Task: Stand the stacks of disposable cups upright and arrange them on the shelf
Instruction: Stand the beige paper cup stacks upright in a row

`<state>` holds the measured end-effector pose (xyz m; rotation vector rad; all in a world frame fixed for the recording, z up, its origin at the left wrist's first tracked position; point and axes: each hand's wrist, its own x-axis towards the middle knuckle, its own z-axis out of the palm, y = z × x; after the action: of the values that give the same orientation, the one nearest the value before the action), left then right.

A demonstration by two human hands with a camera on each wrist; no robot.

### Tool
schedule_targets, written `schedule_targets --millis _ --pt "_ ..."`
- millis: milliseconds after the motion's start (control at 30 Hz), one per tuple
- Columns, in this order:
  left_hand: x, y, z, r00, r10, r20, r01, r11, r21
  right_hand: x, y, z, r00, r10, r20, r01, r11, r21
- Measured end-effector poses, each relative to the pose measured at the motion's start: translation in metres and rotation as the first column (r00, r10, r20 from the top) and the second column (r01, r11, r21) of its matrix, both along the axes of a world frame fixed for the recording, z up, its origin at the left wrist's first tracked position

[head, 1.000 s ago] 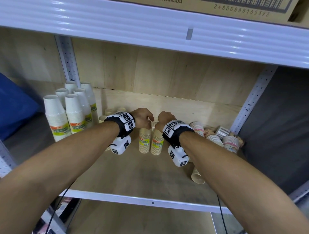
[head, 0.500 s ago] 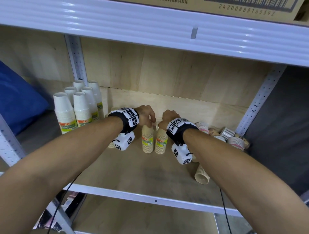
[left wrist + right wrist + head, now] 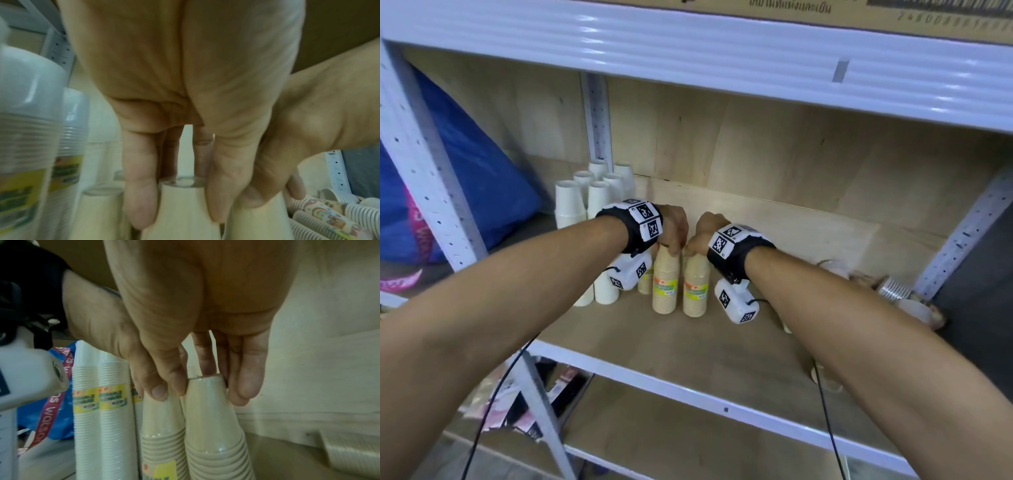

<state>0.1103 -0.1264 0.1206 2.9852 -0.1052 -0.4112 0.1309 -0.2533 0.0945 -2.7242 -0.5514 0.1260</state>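
Note:
Two wrapped stacks of beige cups stand side by side, rims down, mid-shelf. My left hand grips the top of the left beige stack from above; in the left wrist view the left hand has fingers down both sides of that stack. My right hand pinches the top of the right beige stack; in the right wrist view the right hand holds its top between thumb and fingers, with the left stack touching beside it.
Upright white cup stacks crowd the shelf's left side, close to my left wrist. Patterned cup stacks lie toppled at the right end, and a beige stack lies under my right forearm. The wooden shelf board has a white front edge.
Both hands have slid the two beige stacks left, nearer the white stacks. My view has swung so that the blue bag on the left shows more.

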Motion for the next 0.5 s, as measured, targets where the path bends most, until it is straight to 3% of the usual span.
schedule_targets --millis 333,500 --pt "-0.02 0.038 -0.008 0.998 0.04 0.038 -0.044 0.993 0.108 -0.021 0.044 0.002 0.99 0.135 -0.043 -0.131 0.988 0.079" --pt "-0.022 0.05 -0.014 0.997 0.07 0.023 -0.071 0.997 0.043 -0.025 0.05 -0.007 0.987 0.157 -0.035 -0.154 0.985 0.08"
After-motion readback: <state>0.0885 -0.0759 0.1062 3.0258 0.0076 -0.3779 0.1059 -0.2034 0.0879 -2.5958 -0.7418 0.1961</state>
